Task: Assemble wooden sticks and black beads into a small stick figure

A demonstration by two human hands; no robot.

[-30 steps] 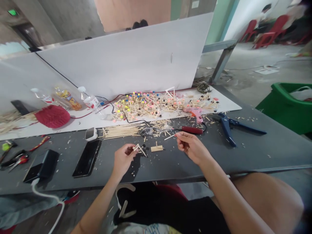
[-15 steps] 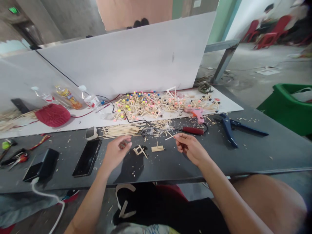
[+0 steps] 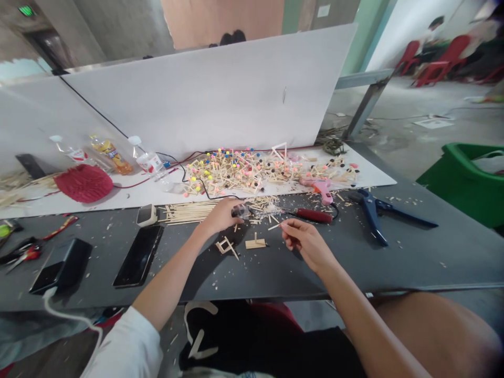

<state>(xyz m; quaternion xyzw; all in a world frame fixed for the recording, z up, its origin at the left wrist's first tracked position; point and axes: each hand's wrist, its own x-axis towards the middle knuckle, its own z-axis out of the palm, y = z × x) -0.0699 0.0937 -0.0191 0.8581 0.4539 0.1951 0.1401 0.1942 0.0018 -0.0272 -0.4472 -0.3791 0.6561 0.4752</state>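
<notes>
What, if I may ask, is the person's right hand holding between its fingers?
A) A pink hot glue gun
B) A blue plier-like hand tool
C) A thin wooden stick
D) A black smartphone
C: the right hand pinches a thin wooden stick between its fingertips, above the dark tabletop.

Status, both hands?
Left hand: at a clear plastic bundle. Right hand: pinching a thin stick. Stick frame: lying free, neither hand on it.
</notes>
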